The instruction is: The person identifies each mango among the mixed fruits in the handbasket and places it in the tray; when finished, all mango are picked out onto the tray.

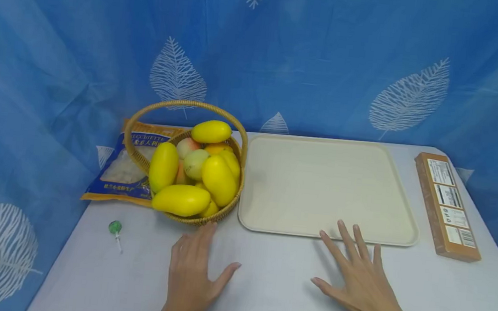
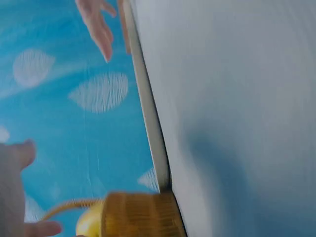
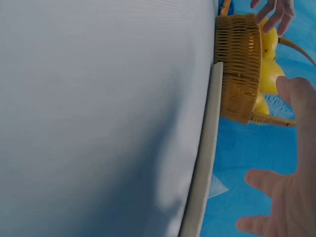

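My left hand (image 1: 193, 265) hovers over the table just in front of a wicker basket (image 1: 220, 216), its fingers extended and thumb out to the side. The basket has an arched handle and holds several yellow mangoes (image 1: 182, 200), with paler round fruit among them. My right hand (image 1: 356, 273) is spread wide, fingertips overlapping the front rim of a cream tray (image 1: 317, 192) in the head view. Neither hand holds anything. In the right wrist view the thumb (image 3: 296, 91) stands apart from the fingers, with the basket (image 3: 239, 69) beyond.
A blue and yellow pasta bag (image 1: 124, 163) lies behind and left of the basket. A green lollipop (image 1: 115, 227) is at the front left. On the right, a long brown box with white labels (image 1: 448, 207) lies beside the tray. A blue leaf-patterned curtain (image 1: 321, 57) hangs behind.
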{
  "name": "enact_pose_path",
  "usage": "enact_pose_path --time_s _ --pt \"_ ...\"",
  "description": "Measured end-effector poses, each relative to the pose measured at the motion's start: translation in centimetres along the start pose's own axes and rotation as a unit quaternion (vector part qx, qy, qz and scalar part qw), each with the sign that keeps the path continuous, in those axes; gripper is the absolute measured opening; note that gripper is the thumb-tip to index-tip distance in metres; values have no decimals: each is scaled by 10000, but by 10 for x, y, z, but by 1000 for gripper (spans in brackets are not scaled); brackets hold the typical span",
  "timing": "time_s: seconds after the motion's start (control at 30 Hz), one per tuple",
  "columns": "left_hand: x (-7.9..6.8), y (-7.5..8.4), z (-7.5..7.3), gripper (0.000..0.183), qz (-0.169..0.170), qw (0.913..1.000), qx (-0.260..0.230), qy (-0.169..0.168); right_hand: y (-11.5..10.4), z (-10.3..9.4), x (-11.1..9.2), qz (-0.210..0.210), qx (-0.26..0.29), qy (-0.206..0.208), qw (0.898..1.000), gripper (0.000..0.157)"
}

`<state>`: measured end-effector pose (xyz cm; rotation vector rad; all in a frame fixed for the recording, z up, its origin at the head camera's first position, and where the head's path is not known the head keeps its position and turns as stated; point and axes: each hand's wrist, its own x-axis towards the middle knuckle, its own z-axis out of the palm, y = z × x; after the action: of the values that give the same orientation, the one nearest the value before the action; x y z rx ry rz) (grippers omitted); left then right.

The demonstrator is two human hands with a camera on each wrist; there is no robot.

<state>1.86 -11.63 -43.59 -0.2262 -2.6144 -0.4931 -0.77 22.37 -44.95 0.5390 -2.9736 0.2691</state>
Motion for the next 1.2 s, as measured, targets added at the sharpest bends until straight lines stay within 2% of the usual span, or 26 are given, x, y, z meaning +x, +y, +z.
enact_pose_path --time_s 0.07,0.17,0.27,0.37,0.53,0.63,0.7,0.87,1.0,1.03,1.2 --pt "3 -7 -3 82 -241 9968 -416 639 -2 -1 6 -145 50 70 9999 98" --pt "9 -19 -7 79 -568 9851 -709 1464 -8 -4 19 -401 115 201 9989 97" --pt "16 -30 -9 78 -990 9731 -1024 1811 -15 -8 32 -631 251 279 9973 96" --pt "21 -37 -7 86 -1584 9576 -1586 1811 -25 -12 47 -912 438 343 9943 94" --pt "25 -43 4 112 -2492 9195 -2568 1629 -43 -17 76 -1620 756 588 9821 87" --pt "28 -46 12 119 -2793 9015 -2974 1442 -51 -19 95 -2051 947 742 9713 81" --pt "30 -47 16 120 -2900 8929 -3173 1342 -56 -20 108 -2356 1112 820 9620 78" --pt "36 -48 26 124 -2883 8854 -3448 1185 -68 -19 141 -2933 1251 938 9432 79" --pt "38 -48 31 128 -2833 8881 -3426 1169 -79 -16 165 -3073 1334 906 9378 78" --pt "39 -45 28 127 -2846 8873 -3432 1179 -82 -16 169 -3101 1385 868 9366 77" --pt "35 -48 32 128 -2793 8912 -3353 1237 -102 -10 190 -3293 1629 836 9263 72"
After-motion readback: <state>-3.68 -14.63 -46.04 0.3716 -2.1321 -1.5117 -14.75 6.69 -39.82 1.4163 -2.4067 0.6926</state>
